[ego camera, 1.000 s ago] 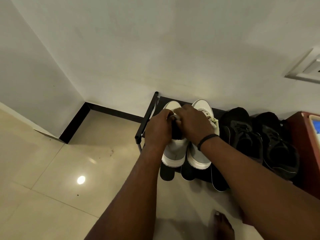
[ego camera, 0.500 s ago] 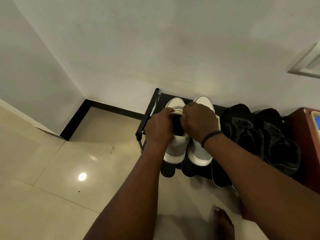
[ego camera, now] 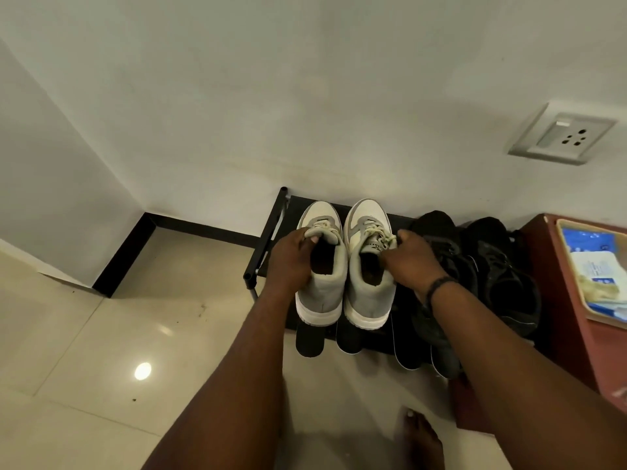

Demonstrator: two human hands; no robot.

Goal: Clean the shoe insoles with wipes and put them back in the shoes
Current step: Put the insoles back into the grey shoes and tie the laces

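Two grey-and-white sneakers stand side by side on a black shoe rack (ego camera: 271, 228), heels toward the viewer and toes toward the wall. The left sneaker (ego camera: 322, 266) is gripped at the mouth by the left hand (ego camera: 291, 259): the thumb lies over the tongue near the laces, and the fingers curl around the outer side of the collar. The right sneaker (ego camera: 368, 266) is gripped by the right hand (ego camera: 410, 262), whose fingers hook over the collar's outer edge beside the laces; a dark band (ego camera: 437, 288) circles that wrist. Both shoe openings look dark inside, and whether insoles sit in them cannot be told. Beneath the heels, four dark insoles (ego camera: 310, 340) jut out from the rack's front edge, two directly under the sneakers and two further right. A pair of black shoes (ego camera: 488, 266) occupies the rack to the right. Beside the rack stands a reddish cabinet (ego camera: 556, 300) carrying a pack of wipes (ego camera: 597, 266). A wall socket (ego camera: 563, 137) is mounted above. A bare foot (ego camera: 420, 439) rests on the tiled floor (ego camera: 101, 351).
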